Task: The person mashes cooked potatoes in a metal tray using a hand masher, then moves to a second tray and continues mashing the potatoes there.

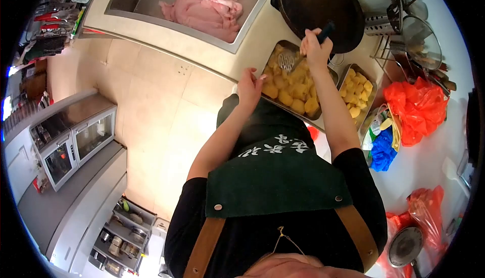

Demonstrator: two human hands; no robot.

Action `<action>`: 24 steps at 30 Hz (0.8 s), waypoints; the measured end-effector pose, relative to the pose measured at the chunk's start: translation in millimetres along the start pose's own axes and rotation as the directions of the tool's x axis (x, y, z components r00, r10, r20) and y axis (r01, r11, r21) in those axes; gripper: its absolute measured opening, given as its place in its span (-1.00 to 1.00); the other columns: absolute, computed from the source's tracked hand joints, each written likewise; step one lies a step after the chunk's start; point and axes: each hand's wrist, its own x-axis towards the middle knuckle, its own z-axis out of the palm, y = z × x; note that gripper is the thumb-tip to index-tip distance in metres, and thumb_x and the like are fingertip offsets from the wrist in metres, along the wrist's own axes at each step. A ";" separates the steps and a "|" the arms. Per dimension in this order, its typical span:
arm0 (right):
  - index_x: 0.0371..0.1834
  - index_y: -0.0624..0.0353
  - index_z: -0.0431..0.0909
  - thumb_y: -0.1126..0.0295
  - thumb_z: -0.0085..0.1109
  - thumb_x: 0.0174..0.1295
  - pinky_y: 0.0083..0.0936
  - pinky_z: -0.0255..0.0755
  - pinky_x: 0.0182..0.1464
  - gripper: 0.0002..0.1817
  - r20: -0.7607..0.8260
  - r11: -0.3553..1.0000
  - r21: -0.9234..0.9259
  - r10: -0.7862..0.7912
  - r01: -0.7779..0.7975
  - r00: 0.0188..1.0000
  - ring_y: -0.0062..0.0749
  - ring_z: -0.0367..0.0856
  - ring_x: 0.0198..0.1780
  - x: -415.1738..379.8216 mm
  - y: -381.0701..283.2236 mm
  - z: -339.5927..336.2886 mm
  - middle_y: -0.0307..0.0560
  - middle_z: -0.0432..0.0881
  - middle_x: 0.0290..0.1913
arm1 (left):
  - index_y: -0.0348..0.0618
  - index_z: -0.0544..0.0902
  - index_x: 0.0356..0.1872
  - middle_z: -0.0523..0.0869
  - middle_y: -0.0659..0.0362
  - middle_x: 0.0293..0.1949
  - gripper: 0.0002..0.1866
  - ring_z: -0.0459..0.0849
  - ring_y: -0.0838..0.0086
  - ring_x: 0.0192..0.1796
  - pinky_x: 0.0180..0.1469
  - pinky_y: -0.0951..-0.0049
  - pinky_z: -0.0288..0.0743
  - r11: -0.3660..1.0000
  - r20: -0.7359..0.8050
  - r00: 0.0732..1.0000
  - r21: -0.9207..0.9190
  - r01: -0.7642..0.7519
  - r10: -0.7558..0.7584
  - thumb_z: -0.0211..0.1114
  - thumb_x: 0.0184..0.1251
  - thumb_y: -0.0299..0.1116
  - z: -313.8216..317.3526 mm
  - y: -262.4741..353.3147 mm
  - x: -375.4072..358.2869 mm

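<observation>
My right hand (316,51) is closed round the dark handle of a masher (288,61). The masher's slotted metal head rests on yellow potato pieces (285,83) in a metal tray on the counter. At the tray's left edge is my left hand (248,88), its fingers apart and nothing held in it; whether the fingertips touch the rim is hard to tell. A second, smaller tray of potato pieces (355,92) stands to the right, beyond my right forearm.
Behind the trays sits a large dark pan (322,10). A sink (151,6) at the upper left holds pale pink meat (209,5). Red plastic bags (417,110), a blue bag (384,150) and a utensil rack (384,58) with a strainer lie to the right.
</observation>
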 end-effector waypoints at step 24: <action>-0.64 0.14 0.30 0.45 0.10 0.23 -0.63 0.09 -0.58 -0.71 0.143 0.994 -0.099 -0.020 0.034 0.990 -0.69 0.24 -0.65 -25.4 -10.9 6.8 -0.35 0.32 -0.69 | -0.27 0.43 -0.15 0.46 0.09 -0.62 -0.65 0.44 0.30 -0.58 -0.49 0.37 0.34 1.000 0.058 0.998 0.019 -0.025 0.024 0.37 0.14 -0.37 -5.9 5.3 0.8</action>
